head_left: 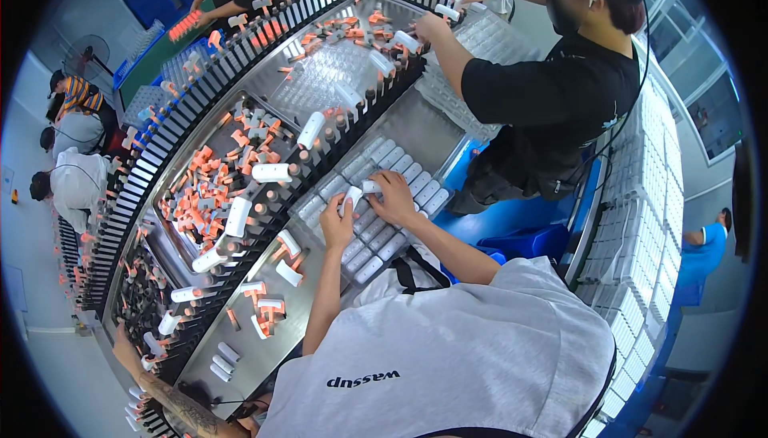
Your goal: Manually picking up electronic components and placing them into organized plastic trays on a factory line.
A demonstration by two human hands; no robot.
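Note:
A clear plastic tray (448,192) lies before me, with rows of white, rounded, oblong casings (390,247) in its cells. My left hand (337,220) is over the left part of the tray, its thumb and fingers closed on a small white casing (354,195). Just to the right, my right hand (394,200) bends over the tray with its fingertips on another white casing (370,187). The two held pieces are close together; the fingers cover part of each.
A conveyor with black upright holders (210,86) curves around metal trays of orange and grey parts (204,198). White-and-orange assemblies (268,310) lie on the metal table (308,302) at left. A co-worker in black (552,78) stands at right, near stacked clear trays (472,62). Another person's tattooed arm (172,394) reaches in lower left.

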